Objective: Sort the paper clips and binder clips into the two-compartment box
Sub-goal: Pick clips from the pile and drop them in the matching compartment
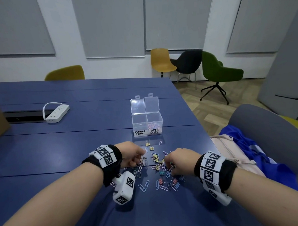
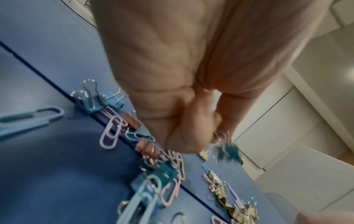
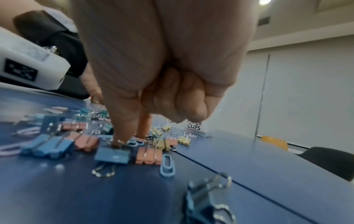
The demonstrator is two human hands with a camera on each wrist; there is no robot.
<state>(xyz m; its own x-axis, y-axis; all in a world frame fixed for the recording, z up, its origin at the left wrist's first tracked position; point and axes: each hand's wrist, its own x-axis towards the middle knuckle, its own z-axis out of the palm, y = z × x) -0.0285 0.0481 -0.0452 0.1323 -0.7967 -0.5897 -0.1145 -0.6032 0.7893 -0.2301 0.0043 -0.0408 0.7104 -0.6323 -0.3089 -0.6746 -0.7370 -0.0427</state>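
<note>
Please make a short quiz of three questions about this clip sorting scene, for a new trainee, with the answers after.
1. True or false: both lids of the two-compartment box are open.
2. Which compartment already holds clips? A) the one labelled BINDER CLIPS B) the one labelled PAPER CLIPS C) both
3. Fill in: the left hand pinches a teal ______ clip by its wire handle.

Key
1. True: both clear lids stand tilted back.
2. B: pastel paper clips lie in the compartment on the viewer's right side; the other looks empty.
3. Binder. The right hand touches a blue binder clip on the table.
</note>
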